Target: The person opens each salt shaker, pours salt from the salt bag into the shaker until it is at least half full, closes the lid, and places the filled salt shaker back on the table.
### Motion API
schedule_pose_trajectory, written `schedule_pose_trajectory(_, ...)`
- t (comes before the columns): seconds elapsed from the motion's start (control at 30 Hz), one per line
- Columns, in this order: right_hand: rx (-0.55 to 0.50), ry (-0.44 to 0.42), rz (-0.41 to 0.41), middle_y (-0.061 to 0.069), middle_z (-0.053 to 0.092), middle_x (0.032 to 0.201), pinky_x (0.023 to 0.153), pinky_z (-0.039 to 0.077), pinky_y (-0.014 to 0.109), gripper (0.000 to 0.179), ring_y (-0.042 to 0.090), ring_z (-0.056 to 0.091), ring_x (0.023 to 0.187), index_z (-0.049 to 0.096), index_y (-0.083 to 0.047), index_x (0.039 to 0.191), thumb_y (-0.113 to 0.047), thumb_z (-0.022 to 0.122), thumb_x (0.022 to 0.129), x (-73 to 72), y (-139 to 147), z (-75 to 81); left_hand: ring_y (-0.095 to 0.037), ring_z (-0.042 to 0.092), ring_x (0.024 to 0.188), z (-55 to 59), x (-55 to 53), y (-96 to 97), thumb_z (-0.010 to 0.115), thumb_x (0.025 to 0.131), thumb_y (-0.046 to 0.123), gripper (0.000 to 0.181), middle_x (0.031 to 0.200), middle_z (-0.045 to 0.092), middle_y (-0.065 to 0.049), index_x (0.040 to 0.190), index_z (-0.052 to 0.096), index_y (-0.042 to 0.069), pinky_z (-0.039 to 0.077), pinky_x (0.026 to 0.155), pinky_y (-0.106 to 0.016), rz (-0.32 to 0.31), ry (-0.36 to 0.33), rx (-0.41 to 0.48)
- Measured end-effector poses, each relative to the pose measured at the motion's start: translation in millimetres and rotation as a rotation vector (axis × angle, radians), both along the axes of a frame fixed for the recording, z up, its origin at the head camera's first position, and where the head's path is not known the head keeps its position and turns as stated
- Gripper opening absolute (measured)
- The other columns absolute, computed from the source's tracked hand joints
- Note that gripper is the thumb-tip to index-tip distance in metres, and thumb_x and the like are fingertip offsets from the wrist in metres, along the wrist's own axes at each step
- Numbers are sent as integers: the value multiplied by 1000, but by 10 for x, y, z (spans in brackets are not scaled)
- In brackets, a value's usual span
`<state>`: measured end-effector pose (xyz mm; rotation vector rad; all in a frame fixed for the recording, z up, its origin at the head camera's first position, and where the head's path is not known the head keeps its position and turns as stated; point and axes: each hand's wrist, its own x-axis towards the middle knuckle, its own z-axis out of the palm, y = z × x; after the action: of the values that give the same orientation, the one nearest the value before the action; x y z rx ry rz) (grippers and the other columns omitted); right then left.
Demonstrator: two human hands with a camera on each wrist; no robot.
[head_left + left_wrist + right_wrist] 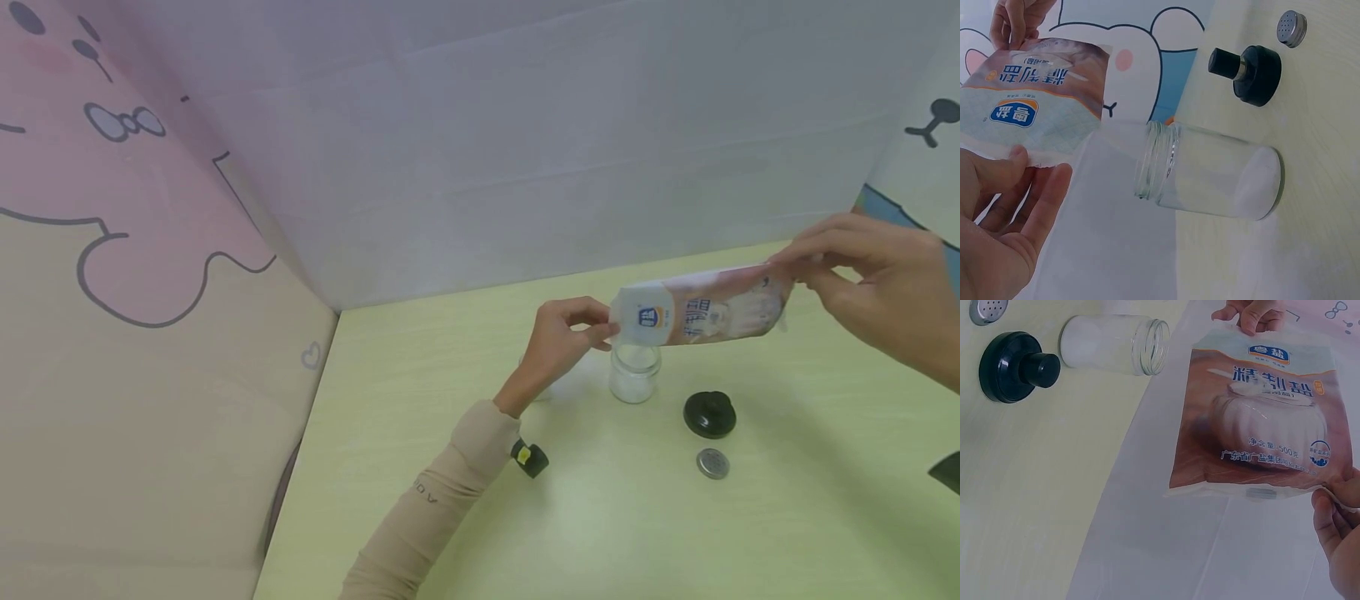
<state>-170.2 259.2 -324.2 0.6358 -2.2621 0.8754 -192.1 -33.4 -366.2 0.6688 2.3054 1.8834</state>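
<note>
A salt bag (720, 312), pale blue at one end and brownish pink at the other, lies sideways in the air between both hands. My left hand (566, 337) pinches the pale end between thumb and fingers. At the far corner of the brown end, my right hand (885, 279) grips the bag's edge. Under the pale end stands an upright glass jar (633, 385), its mouth uncovered. White salt (1261, 184) covers the jar's bottom. The bag looks fairly flat in the right wrist view (1266, 419).
Right of the jar, a black knobbed lid (709, 415) lies on the pale green table (600, 525). Nearer to me is a round silver shaker cap (712, 463) with small holes. A white cloth wall (525, 167) rises behind the table, and cartoon-printed panels flank it.
</note>
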Motion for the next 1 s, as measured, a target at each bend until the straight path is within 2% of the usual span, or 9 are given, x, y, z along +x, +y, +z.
schedule_pose_trajectory(0.3, 3, -7, -2, -18, 56, 91, 75, 40, 4, 17, -2, 48, 86, 71, 4, 85, 12, 56, 87, 11, -10, 14, -8, 64, 76, -20, -21, 0, 65, 85, -7, 6, 92, 67, -17, 90, 67, -8, 59, 68, -41, -1, -8, 8)
schedule_pose_trajectory(0.57, 5, -12, -6, -19, 55, 91, 75, 40, 4, 17, 0, 49, 85, 70, 5, 85, 5, 54, 91, 22, -19, 19, -9, 65, 77, -4, -4, -1, 65, 85, -7, 6, 93, 67, -17, 91, 66, -8, 59, 68, -42, -2, -15, 6)
schedule_pose_trajectory(0.73, -2, -8, 0, -18, 55, 90, 74, 40, 4, 16, -4, 48, 85, 70, 5, 85, 13, 56, 86, 19, -23, 21, -9, 65, 78, 3, 2, -6, 65, 84, -8, 7, 94, 67, -18, 91, 67, -8, 59, 68, -41, -3, -13, 7)
schedule_pose_trajectory(0.87, -12, 2, 20, -15, 57, 90, 74, 41, 4, 16, -2, 49, 85, 70, 5, 85, 12, 56, 87, 8, -19, 13, -9, 65, 78, 3, 5, -8, 65, 85, -8, 7, 94, 67, -18, 91, 67, -8, 60, 67, -38, -3, -10, 3)
schedule_pose_trajectory(1.0, -15, 6, 26, -14, 58, 90, 74, 41, 4, 16, 0, 50, 85, 71, 4, 85, 11, 57, 87, 4, -17, 8, -9, 65, 78, -6, -1, -9, 65, 85, -7, 7, 94, 67, -18, 91, 67, -8, 60, 68, -39, -8, -12, 7)
